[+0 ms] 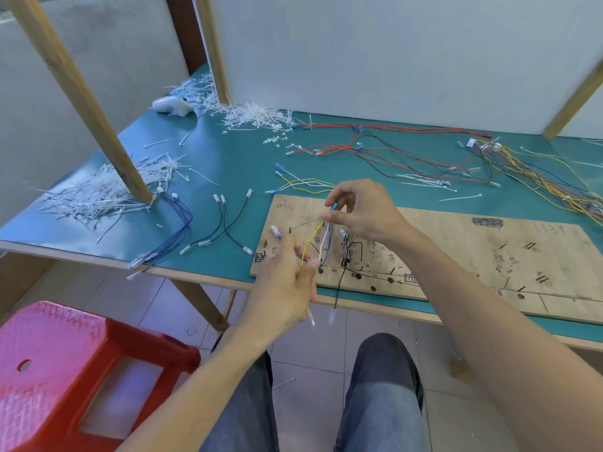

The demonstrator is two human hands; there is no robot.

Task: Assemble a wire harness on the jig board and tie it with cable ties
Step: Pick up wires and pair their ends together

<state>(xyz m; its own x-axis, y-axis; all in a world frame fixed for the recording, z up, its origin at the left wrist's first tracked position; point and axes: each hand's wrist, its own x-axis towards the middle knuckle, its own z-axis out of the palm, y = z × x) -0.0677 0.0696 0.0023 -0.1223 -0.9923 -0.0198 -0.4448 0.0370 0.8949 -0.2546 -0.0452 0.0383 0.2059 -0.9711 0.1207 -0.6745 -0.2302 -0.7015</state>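
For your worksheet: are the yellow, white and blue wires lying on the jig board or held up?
Held up: the right hand pinches the wires at top, the left hand grips them lower.

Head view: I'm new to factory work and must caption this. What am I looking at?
No machine here: a camera worn on a person's head looks down at their bare hands. The left hand and right hand each pinch one end of a few thin wires, yellow, white and purple, held above a wooden jig board marked with lines. The board lies on a green table with heaps of white cable ties, loose red and black wires and a blue bundle. A red stool stands beside.
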